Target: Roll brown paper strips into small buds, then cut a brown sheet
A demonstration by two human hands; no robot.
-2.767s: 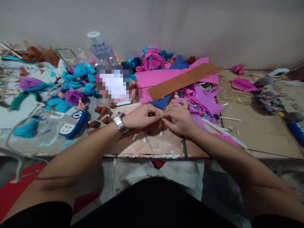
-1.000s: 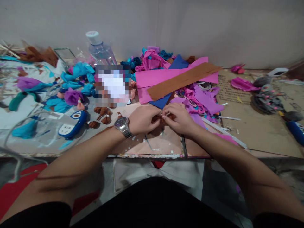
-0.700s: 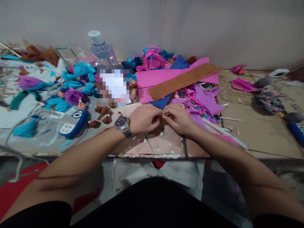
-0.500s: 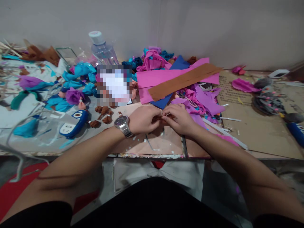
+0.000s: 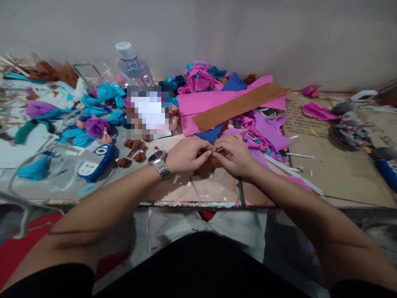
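Note:
My left hand [image 5: 190, 155] and my right hand [image 5: 232, 153] meet fingertip to fingertip over the table's front half. Both are closed in a pinch on a small piece of brown crepe paper [image 5: 214, 161], mostly covered by the fingers. A metal watch [image 5: 160, 163] is on my left wrist. Left of that wrist lie several small brown crumpled crepe paper bundles [image 5: 139, 156]. Just beyond my hands, a long brown crepe paper strip [image 5: 238, 106] rests across pink crepe paper sheets [image 5: 189, 103], with a dark blue piece [image 5: 212, 133] partly underneath.
A blue and white power socket [image 5: 96, 161] with a cable sits at left. A capped plastic bottle [image 5: 135, 68] stands behind a blurred-out patch. Turquoise and purple paper flowers [image 5: 98, 125] crowd the left side. On the cardboard [image 5: 322, 174] at right is a dark pincushion-like bundle [image 5: 350, 132].
The brown piece shows a little more below my fingertips now. My left hand has turned slightly and its thumb is straighter. The right hand has hardly moved.

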